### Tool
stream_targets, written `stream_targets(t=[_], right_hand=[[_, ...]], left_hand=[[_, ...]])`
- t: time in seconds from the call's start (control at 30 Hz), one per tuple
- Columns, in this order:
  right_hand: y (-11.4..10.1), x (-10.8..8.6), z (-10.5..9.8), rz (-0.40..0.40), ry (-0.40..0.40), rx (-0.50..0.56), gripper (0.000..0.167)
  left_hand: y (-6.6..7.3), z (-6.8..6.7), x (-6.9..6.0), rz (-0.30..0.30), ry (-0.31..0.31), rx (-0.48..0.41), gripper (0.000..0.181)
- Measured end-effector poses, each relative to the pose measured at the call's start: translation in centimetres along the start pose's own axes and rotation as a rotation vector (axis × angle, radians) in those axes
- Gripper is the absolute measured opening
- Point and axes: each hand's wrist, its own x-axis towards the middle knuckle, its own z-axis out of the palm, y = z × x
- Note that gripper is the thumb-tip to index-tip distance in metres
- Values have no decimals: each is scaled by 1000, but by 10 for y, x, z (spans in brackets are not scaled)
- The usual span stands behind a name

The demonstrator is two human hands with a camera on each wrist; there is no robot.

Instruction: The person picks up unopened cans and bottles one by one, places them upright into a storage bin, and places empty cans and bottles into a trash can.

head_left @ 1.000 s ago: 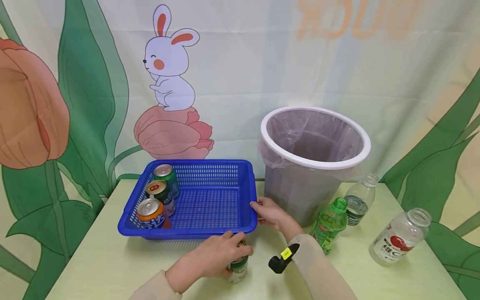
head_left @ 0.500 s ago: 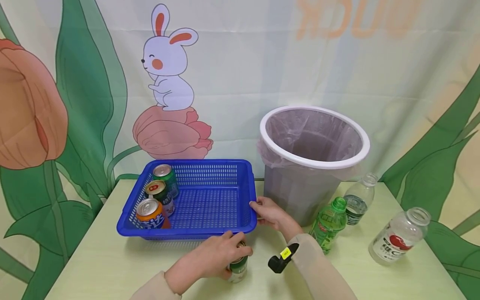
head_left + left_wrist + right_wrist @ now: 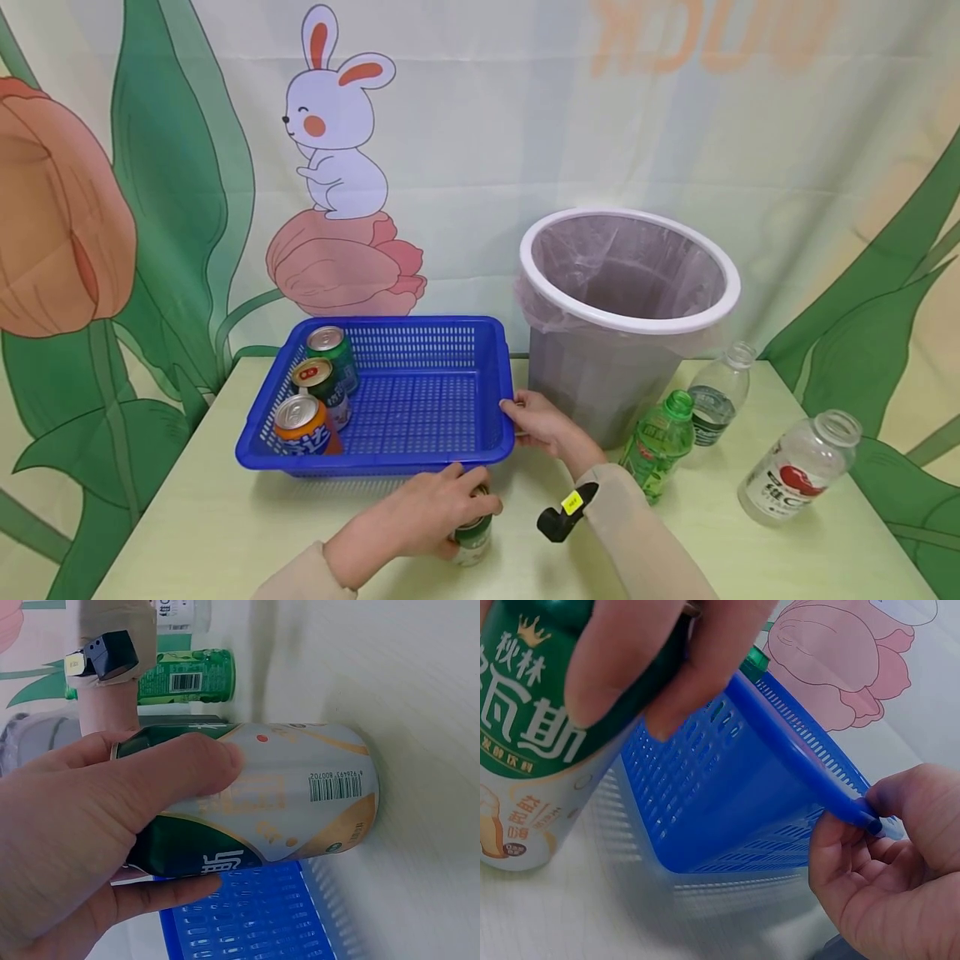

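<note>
My left hand (image 3: 427,512) grips a green and white drink can (image 3: 300,787) round its upper part, in front of the basket's near right corner. In the left wrist view the thumb lies along the can's side. The can stands upright at the table. My right hand (image 3: 885,862) pinches the right rim of a blue plastic basket (image 3: 420,408) between thumb and curled fingers. Along the basket's left side stand an orange can (image 3: 302,425), a dark green can (image 3: 322,390) with a gold top, and a green can (image 3: 333,358).
A grey bin (image 3: 600,383) with a white rim and clear liner stands right of the basket. Further right are a green plastic bottle (image 3: 660,446), a clear bottle (image 3: 718,396) and a clear wide-mouthed jar (image 3: 798,471). A printed cloth (image 3: 465,167) hangs behind the table.
My left hand and its can have shifted very slightly to the left. The right hand keeps its pinch on the basket rim, and the basket stays where it was.
</note>
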Motion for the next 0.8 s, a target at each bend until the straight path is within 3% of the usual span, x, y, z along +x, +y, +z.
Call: stream_targets(t=[0.47, 0.8], right_hand=[[0, 0, 0, -7, 4, -1, 24], [0, 0, 0, -16, 0, -7, 24]], left_hand=[[0, -8, -7, 28, 23, 42, 60], [-2, -20, -15, 28, -7, 99, 58]])
